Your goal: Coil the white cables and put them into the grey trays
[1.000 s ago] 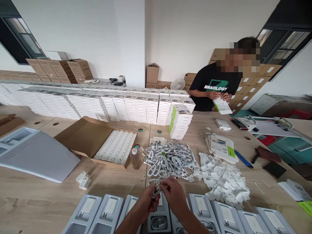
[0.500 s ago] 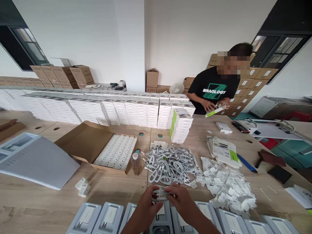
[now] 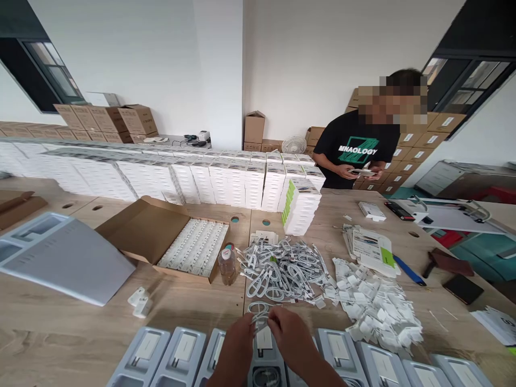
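Note:
Between my two hands, just above the row of trays, is a coiled white charging cable (image 3: 259,309). My left hand (image 3: 242,336) pinches its left side, with the fingertips partly hidden. My right hand (image 3: 284,329) is closed at the coil's right side, thumb and fingers together. Directly below lies a grey plastic tray (image 3: 258,363) with a white charger (image 3: 264,339) in its upper slot and a coiled cable (image 3: 266,376) in its lower recess. Beyond my hands lies a heap of white cables (image 3: 286,271).
White adapters (image 3: 382,309) are piled to the right. An open carton (image 3: 193,247), a bottle (image 3: 227,266) and stacked grey trays (image 3: 68,258) stand left. White boxes (image 3: 226,180) line the back. A co-worker (image 3: 357,145) stands across the table, holding a small item.
The cable coil has moved slightly up and away from me, and my hands have turned round it. Across the table, the co-worker's hands have lowered the green-edged box from view.

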The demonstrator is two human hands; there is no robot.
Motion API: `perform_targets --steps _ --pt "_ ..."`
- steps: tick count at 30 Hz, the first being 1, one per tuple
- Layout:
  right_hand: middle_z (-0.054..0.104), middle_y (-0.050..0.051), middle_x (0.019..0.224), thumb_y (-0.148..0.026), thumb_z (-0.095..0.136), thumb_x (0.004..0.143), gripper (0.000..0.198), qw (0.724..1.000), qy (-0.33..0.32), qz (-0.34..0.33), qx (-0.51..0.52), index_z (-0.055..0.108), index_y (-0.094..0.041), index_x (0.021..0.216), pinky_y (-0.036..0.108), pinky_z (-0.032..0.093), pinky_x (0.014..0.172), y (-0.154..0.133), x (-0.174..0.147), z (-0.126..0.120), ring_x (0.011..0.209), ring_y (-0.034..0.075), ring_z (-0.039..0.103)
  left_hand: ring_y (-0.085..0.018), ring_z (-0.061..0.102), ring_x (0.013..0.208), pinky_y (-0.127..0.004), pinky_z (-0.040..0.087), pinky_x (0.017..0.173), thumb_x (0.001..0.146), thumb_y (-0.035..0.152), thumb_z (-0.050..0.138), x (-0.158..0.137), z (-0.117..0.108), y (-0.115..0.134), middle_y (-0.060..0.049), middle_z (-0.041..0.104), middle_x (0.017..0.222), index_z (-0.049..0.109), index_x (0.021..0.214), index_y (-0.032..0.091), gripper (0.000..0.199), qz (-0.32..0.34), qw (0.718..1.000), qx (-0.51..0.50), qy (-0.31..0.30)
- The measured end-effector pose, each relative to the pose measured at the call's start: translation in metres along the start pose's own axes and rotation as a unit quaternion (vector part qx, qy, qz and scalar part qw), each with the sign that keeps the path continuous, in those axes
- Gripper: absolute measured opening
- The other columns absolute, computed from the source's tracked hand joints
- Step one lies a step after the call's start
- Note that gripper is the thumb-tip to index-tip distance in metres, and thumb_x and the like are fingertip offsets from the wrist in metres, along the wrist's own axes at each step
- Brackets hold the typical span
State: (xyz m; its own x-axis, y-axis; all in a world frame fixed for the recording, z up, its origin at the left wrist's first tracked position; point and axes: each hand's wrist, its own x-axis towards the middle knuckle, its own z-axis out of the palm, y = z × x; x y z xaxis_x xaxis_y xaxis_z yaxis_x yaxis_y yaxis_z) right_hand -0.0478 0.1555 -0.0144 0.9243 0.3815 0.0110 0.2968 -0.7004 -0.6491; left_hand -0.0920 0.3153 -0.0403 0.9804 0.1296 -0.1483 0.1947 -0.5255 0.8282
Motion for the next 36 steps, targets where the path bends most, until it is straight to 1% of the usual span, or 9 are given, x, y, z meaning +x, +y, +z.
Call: perform_targets --steps 5,12,15,19,24,27,30,33,36 --pt "0.057 -0.001 0.062 -0.036 0.041 0.092 0.023 0.974 -0.022 0.031 0.222 0.050 -0.018 0.080 0.025 0.040 0.057 0.001 0.007 0.014 0.055 0.014 0.058 -0.015 0.053 0.058 -0.029 0.038 0.063 0.090 0.040 0.036 -0.003 0.009 0.001 -0.007 0.062 0.077 0.063 0.091 0.018 0.035 -0.035 0.998 -0.053 -0.014" --pt "0.062 0.003 0.070 -0.054 0.057 0.076 0.040 0.869 -0.079 0.145 0.466 0.049 -0.016 0.082 0.024 0.039 0.047 0.013 0.003 0.040 0.050 0.016 0.058 -0.008 0.049 0.053 -0.020 0.036 0.050 0.084 0.054 0.048 -0.006 0.014 -0.001 -0.001 0.055 0.069 0.059 0.088 0.014 0.041 -0.048 0.952 -0.299 -0.041" --pt "0.059 0.004 0.069 -0.051 0.054 0.078 0.035 0.908 -0.053 0.141 0.391 0.052 -0.016 0.083 0.025 0.036 0.047 0.015 -0.004 0.042 0.053 0.016 0.055 -0.007 0.048 0.052 -0.019 0.031 0.048 0.084 0.053 0.050 -0.005 0.011 -0.004 -0.001 0.057 0.072 0.057 0.089 0.014 0.041 -0.053 0.946 -0.313 -0.063" --pt "0.061 0.006 0.094 -0.025 0.058 0.073 0.030 0.977 0.061 0.034 0.199 0.057 -0.019 0.102 0.032 0.045 0.077 0.012 -0.012 0.031 0.078 0.018 0.056 -0.007 0.048 0.055 -0.020 0.038 0.055 0.087 0.051 0.045 -0.011 -0.008 -0.003 -0.001 0.057 0.072 0.058 0.087 0.015 0.038 -0.035 0.975 -0.207 -0.072" --pt "0.061 0.001 0.073 -0.022 0.057 0.075 0.007 0.975 -0.111 -0.020 0.189 0.062 -0.018 0.077 0.026 0.040 0.071 0.003 -0.016 0.025 0.073 0.016 0.056 -0.009 0.054 0.060 -0.021 0.042 0.064 0.091 0.043 0.039 -0.031 -0.046 -0.012 0.001 0.059 0.070 0.062 0.091 0.019 0.033 -0.005 0.979 -0.114 -0.169" --pt "0.060 -0.001 0.069 -0.018 0.056 0.072 0.006 0.966 -0.161 -0.013 0.204 0.061 -0.017 0.075 0.023 0.037 0.064 0.003 -0.019 0.051 0.068 0.013 0.054 -0.015 0.061 0.085 -0.025 0.048 0.077 0.087 0.042 0.047 -0.053 -0.071 -0.046 -0.005 0.065 0.102 0.056 0.121 0.025 0.040 -0.045 0.982 -0.069 -0.167" --pt "0.060 -0.001 0.067 -0.013 0.053 0.070 0.011 0.956 -0.194 -0.005 0.220 0.061 -0.016 0.078 0.021 0.035 0.060 0.002 -0.024 0.098 0.065 0.012 0.055 -0.025 0.041 0.131 -0.038 0.037 0.108 0.075 0.029 0.062 -0.081 -0.090 -0.091 -0.006 0.041 0.145 0.038 0.141 0.035 0.071 -0.049 0.989 0.089 -0.107" --pt "0.062 0.000 0.069 -0.010 0.054 0.071 0.013 0.969 -0.197 -0.030 0.148 0.062 -0.016 0.080 0.022 0.037 0.063 -0.002 -0.029 0.144 0.068 0.013 0.058 -0.029 0.025 0.141 -0.047 0.026 0.116 0.065 0.017 0.065 -0.101 -0.091 -0.121 0.000 0.029 0.153 0.032 0.142 0.043 0.088 -0.056 0.967 0.217 -0.119" --pt "0.064 0.003 0.085 -0.013 0.062 0.073 0.010 0.977 -0.181 -0.116 -0.013 0.064 -0.017 0.082 0.025 0.039 0.066 -0.004 -0.033 0.175 0.075 0.017 0.060 -0.028 0.033 0.137 -0.047 0.028 0.114 0.067 0.011 0.059 -0.106 -0.074 -0.131 0.001 0.036 0.149 0.036 0.140 0.043 0.083 -0.057 0.956 0.264 -0.114"
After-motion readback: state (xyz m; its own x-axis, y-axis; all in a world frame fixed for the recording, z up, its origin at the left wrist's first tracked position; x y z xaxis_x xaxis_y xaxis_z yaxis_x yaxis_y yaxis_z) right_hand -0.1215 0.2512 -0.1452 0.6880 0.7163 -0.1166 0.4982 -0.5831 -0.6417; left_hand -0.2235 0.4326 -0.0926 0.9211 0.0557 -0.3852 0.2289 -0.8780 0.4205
